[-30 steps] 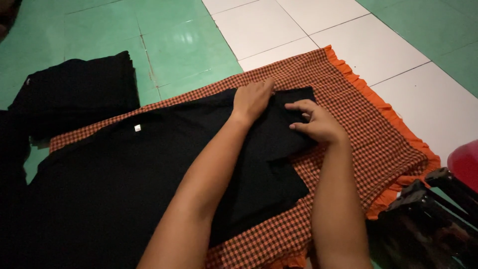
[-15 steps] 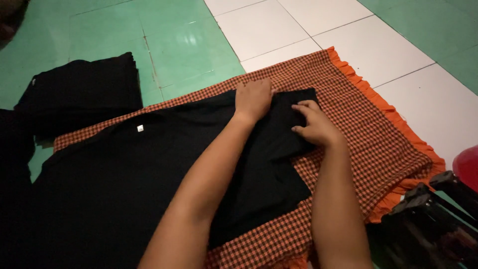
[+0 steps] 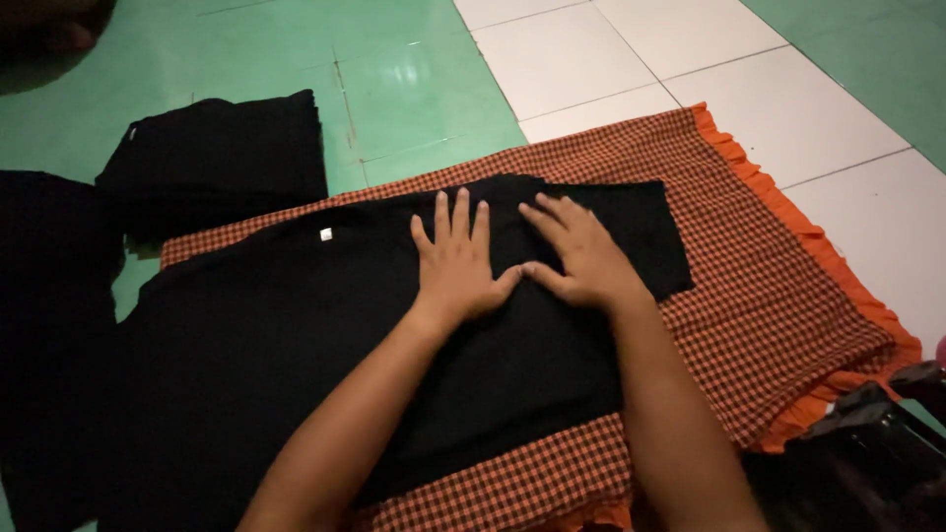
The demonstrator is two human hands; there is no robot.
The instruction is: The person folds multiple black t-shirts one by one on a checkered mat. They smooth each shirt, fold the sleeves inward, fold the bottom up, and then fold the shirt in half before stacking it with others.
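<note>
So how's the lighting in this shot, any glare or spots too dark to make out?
Head view: dim overall; glare patches on the glossy green floor tiles; the black cotton garment shows almost no fold detail under the left hand and right hand; the folded black stack and lower-right corner are murky; the orange checked cloth reads clearly.

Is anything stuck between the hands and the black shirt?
Nothing visible. The left hand and right hand both lie flat, palms down, directly on the black shirt, which is spread over the checked orange cloth.
</note>
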